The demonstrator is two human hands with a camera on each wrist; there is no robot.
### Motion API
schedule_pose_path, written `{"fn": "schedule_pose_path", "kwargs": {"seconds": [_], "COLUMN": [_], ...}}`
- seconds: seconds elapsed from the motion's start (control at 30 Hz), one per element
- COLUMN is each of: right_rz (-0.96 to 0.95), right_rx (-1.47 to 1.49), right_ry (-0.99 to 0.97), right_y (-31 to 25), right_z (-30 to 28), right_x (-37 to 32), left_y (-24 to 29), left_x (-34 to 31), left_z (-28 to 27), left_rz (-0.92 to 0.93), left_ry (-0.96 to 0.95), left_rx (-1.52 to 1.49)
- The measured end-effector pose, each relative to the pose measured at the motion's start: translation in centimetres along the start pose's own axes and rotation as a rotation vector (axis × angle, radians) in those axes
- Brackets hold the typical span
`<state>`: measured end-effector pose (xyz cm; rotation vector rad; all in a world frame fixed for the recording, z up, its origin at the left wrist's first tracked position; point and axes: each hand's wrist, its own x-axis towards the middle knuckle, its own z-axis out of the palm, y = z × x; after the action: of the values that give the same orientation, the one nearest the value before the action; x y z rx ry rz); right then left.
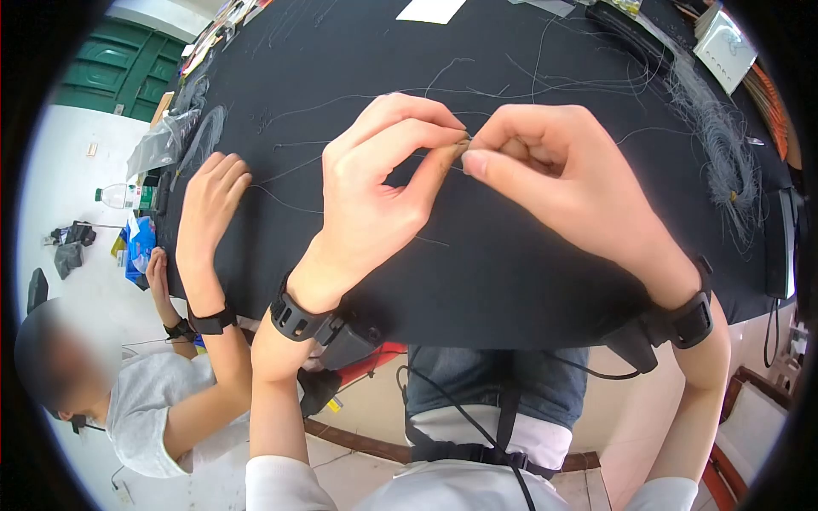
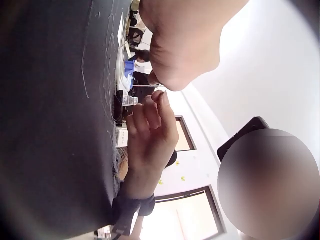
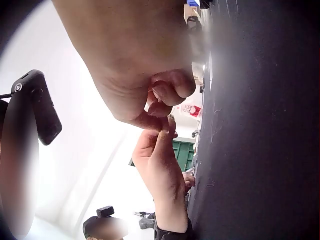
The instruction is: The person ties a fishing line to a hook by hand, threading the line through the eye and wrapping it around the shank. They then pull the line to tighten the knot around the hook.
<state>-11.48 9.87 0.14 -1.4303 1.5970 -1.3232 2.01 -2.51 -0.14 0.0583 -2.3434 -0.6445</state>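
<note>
Upper left of the frame, plastic bag (image 1: 153,149): clear and crumpled, beside the black, matt desk (image 1: 511,289).
Centre, left hand (image 1: 362,187): pinches what seems a fine thread (image 1: 467,140) with thumb and fingertips.
Thread, between the hands: probably very light, springy, easy to tangle; better pinched close to its end.
Right of centre, right hand (image 1: 588,183): pinches there also, other fingers curled.
Upper right, strand bundle (image 1: 728,162): grey, wiry, loosely looped.

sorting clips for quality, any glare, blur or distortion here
Head view: fisheye bowing of the black tabletop, dark corners, blurred face; left wrist view: glare whitens the framed opening; right wrist view: washed-out pale background, smeared patch beside the right hand
</note>
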Motion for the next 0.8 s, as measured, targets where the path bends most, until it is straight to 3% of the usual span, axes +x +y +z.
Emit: {"fn": "schedule_pose_path", "kwargs": {"seconds": [0.1, 0.37, 0.57, 0.67, 0.8], "right_rz": [0.001, -0.072, 0.002, -0.064, 0.054], "right_rx": [-0.004, -0.020, 0.078, 0.114, 0.128], "right_ry": [-0.009, 0.020, -0.097, -0.014, -0.023], "right_y": [-0.2, 0.5, 0.2, 1.0, 0.2], "right_z": [-0.5, -1.2, -0.6, -0.4, -1.1], "right_x": [0.1, 0.5, 0.1, 0.6, 0.5], "left_y": [0.0, 0.3, 0.5, 0.6, 0.6], "left_x": [0.2, -0.2, -0.2, -0.3, -0.4], "left_z": [0.3, 0.2, 0.3, 0.2, 0.4], "left_rz": [0.035, -0.090, -0.088, -0.117, -0.112], "left_ry": [0.018, -0.075, -0.082, -0.115, -0.120], "left_rx": [0.015, -0.129, -0.172, -0.209, -0.234]}}
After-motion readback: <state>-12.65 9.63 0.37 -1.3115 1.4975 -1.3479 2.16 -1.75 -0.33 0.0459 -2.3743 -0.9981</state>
